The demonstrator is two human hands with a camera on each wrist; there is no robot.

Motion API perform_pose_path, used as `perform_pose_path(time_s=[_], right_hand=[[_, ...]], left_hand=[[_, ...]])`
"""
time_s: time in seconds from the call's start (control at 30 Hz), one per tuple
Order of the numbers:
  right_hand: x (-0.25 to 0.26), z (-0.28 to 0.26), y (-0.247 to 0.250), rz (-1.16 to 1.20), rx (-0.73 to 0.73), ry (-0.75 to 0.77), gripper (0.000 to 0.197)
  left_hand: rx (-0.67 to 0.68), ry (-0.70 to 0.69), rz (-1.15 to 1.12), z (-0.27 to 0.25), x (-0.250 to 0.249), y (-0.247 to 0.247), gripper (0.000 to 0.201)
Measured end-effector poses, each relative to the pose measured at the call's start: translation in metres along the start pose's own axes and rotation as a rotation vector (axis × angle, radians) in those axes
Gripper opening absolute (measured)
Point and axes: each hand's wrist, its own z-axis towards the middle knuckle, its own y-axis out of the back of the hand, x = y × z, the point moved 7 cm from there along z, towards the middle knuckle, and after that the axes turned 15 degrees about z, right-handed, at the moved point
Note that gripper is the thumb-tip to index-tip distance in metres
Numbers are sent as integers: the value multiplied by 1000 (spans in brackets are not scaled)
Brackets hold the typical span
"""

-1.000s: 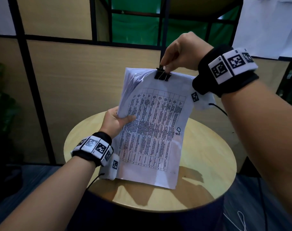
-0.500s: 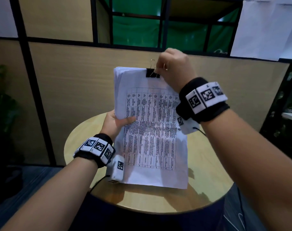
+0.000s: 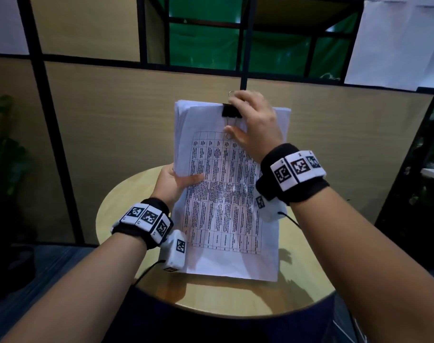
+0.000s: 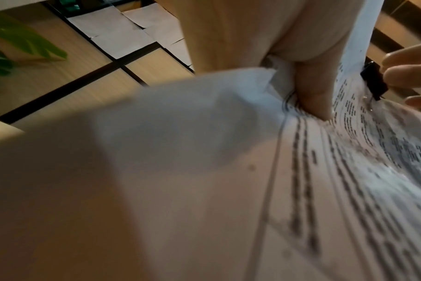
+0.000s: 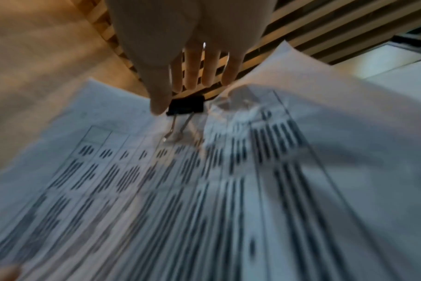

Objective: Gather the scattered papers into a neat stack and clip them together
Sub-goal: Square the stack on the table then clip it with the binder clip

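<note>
My left grip point(image 3: 176, 181) clasps the paper stack point(image 3: 225, 194) at frame centre; my right grip point(image 3: 254, 125), fingers straight, touches the binder clip point(image 3: 232, 111) on its top edge.

papers point(image 3: 225, 194): matt white paper, printed | binder clip point(image 3: 232, 112): matt black body, shiny wire metal handles | round table point(image 3: 235, 298): smooth light wood | wristbands point(image 3: 294, 178): black cloth | partition point(image 3: 112, 115), upper left: wood-look panel

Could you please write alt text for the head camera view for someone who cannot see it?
A left hand holds a paper stack upright on a round wooden table, while the right hand touches the black binder clip on its top edge.
</note>
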Motion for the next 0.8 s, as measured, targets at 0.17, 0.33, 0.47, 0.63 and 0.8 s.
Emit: perform_pose_path(time_s=[0.17, 0.33, 0.47, 0.63, 0.8], right_hand=[[-10, 15, -13, -37, 333, -62, 80], [-9, 31, -10, -54, 392, -172, 65], [-11, 38, -8, -19, 399, -312, 52], [-27, 21, 1, -23, 203, -297, 94], [-77, -55, 4, 510, -87, -641, 103]], left_hand=[[-1, -24, 36, -2, -3, 2, 54], [-7, -22, 40, -2, -8, 1, 57], [-32, -16, 83, 0, -9, -1, 39], [-24, 2, 59, 2, -13, 8, 28], [-103, -17, 23, 22, -17, 38, 35]])
